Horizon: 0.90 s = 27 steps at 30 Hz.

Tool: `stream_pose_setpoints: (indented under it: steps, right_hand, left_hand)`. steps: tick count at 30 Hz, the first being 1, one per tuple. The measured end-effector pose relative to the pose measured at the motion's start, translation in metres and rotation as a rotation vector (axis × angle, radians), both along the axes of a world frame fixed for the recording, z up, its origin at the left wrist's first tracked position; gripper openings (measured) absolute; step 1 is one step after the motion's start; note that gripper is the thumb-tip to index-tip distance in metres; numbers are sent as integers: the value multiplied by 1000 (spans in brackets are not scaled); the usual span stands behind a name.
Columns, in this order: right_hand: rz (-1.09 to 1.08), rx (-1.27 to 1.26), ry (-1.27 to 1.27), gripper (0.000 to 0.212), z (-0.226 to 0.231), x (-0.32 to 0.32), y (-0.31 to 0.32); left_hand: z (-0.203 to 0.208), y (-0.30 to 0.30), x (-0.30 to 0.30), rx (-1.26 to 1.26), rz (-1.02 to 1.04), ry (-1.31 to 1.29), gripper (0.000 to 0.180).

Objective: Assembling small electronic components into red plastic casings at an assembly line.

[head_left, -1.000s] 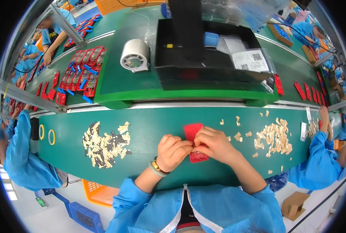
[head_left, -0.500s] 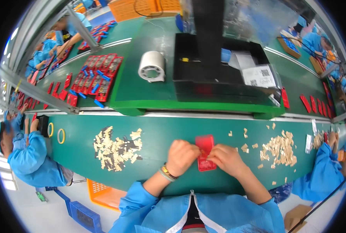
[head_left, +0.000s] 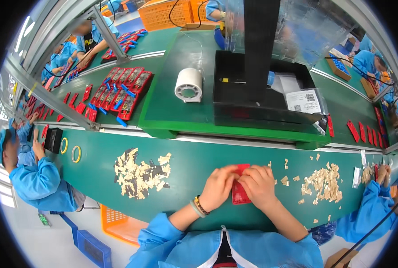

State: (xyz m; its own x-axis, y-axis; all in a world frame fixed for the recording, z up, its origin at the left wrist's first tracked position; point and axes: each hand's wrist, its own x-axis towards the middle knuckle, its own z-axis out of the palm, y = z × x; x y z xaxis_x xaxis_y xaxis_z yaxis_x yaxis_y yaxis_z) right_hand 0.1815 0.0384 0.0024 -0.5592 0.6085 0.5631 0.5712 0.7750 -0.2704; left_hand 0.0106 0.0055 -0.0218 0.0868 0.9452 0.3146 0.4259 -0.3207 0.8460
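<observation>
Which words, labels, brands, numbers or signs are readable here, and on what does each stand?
White label at the black box: two square codes; its print is too small to read.
Black shirt at upper left: yellow letters, which I leave uncopied.
Green floor marker: too small to read.
Red piece being handled: no readable text.

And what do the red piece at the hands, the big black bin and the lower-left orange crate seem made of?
Red piece: probably plastic, finish unclear; even colour, straight edges.
Black bin: perhaps smooth plastic; its front wall shines faintly.
Orange crate: likely matte moulded plastic; regular holes pierce its wall.
</observation>
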Motion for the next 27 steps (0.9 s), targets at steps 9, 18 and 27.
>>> stream_pose_setpoints:
  steps: [9,18,27]
  right_hand:
    - [-170,-1159,797,7,-46,11,35]
    - [-195,-1146,538,10,-55,8,41]
    - [-241,-986,431,12,-55,-2,40]
  left_hand:
    - [-7,1,5,288,-117,420,32]
    - [-25,-6,18,266,-83,671,41]
    - [-29,-5,18,246,-61,678,37]
